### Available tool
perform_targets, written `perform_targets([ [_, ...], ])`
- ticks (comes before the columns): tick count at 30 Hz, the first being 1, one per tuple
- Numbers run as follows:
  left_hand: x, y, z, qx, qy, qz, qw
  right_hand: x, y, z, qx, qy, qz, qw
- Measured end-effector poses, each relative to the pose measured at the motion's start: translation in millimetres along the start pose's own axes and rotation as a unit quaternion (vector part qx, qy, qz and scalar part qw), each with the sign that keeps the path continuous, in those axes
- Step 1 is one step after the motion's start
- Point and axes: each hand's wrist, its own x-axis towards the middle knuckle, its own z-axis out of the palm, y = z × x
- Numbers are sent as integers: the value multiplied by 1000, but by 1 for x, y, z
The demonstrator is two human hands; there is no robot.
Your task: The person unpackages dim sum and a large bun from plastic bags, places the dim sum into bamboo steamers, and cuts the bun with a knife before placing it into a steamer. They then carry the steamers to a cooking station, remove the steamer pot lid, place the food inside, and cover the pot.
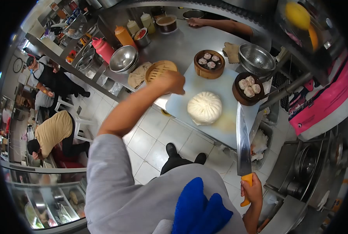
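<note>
My left hand (170,82) is closed at the lower right edge of a round slatted bamboo steamer (156,70); whether it grips the rim is hidden. In my right hand (252,189) is the orange handle of a large knife (243,144), its long blade pointing away from me. A big white pleated bun (204,108) lies on the pale cutting board (224,91). Behind it stands a bamboo steamer with several dumplings (209,61). A darker steamer with several dumplings (248,89) is at the board's right side.
Metal bowls (124,58), a red bottle (102,48) and a cloth (139,75) are at the left. A colander (257,57) stands at the right. Another person's arm (228,26) rests across the counter's far side. Two people are at the far left, one bending (54,130).
</note>
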Motion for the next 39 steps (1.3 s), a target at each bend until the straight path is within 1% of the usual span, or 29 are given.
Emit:
perform_targets([
  [2, -39, 0, -29, 21, 36, -66, 997, 4, 3, 0, 6, -8, -11, 1000],
  [3, -52, -5, -29, 22, 34, -70, 997, 8, 3, 1, 2, -7, -22, 1000],
  [5, -73, -15, -23, -129, 111, -10, 985, 14, 1, 3, -2, -7, -29, 1000],
  [6, -79, -19, -21, -276, 29, 3, 961, 18, -1, 5, -10, -8, -29, 1000],
  [7, -76, -17, -10, -275, 30, 5, 961, 23, -4, 7, -17, -7, -30, 999],
  [8, -69, -14, 14, -277, 27, -34, 960, 27, -7, 9, -16, -4, -29, 999],
  [9, -64, -9, 43, -283, 22, -74, 956, 29, -11, 11, -46, -4, -38, 998],
  [10, -65, -9, 70, 32, 109, -36, 993, 32, -18, 11, -80, -5, -48, 996],
  [11, -62, 0, 80, 25, 110, -35, 993, 34, -28, 13, -86, -3, -45, 995],
  [12, -58, 8, 88, -61, 256, -63, 963, 34, -41, 16, -163, 8, -52, 985],
  [13, -54, 15, 89, -142, 395, -89, 903, 37, -50, 19, -235, 19, -62, 970],
  [14, -52, 27, 86, -286, 396, -91, 868, 40, -55, 19, -256, 18, -76, 964],
  [15, -41, 35, 97, -289, 396, -92, 866, 42, -64, 23, -259, 19, -75, 963],
  [17, -11, 49, 129, -380, 482, -16, 790, 42, -85, 34, -277, 48, -115, 953],
  [18, -4, 60, 133, -382, 482, -15, 788, 48, -85, 33, -279, 50, -114, 952],
  [20, 2, 80, 138, -365, 526, -1, 768, 59, -81, 29, -399, 55, -230, 886],
  [21, 5, 85, 139, -369, 523, -1, 768, 61, -85, 30, -401, 55, -226, 886],
  [23, 7, 92, 134, -376, 523, -32, 765, 63, -97, 32, -481, 54, -224, 846],
  [24, 10, 93, 134, -355, 542, -28, 761, 64, -101, 34, -482, 55, -223, 845],
  [25, 11, 95, 132, -357, 542, -28, 760, 64, -105, 35, -504, 55, -225, 832],
  [26, 12, 97, 132, -343, 549, -7, 762, 64, -108, 36, -526, 54, -226, 818],
  [27, 11, 99, 131, -330, 555, 14, 763, 65, -109, 36, -528, 53, -225, 818],
  [29, 11, 104, 130, -325, 552, 12, 768, 66, -111, 36, -548, 60, -236, 800],
  [33, 14, 104, 131, -309, 549, 8, 777, 68, -112, 36, -555, 55, -241, 794],
  [36, 16, 103, 130, -301, 558, 18, 773, 69, -114, 38, -573, 57, -237, 783],
  [38, 18, 103, 131, -297, 551, 15, 780, 68, -116, 39, -600, 63, -246, 759],
  [39, 18, 102, 131, -291, 546, 12, 785, 67, -117, 39, -600, 63, -245, 759],
])
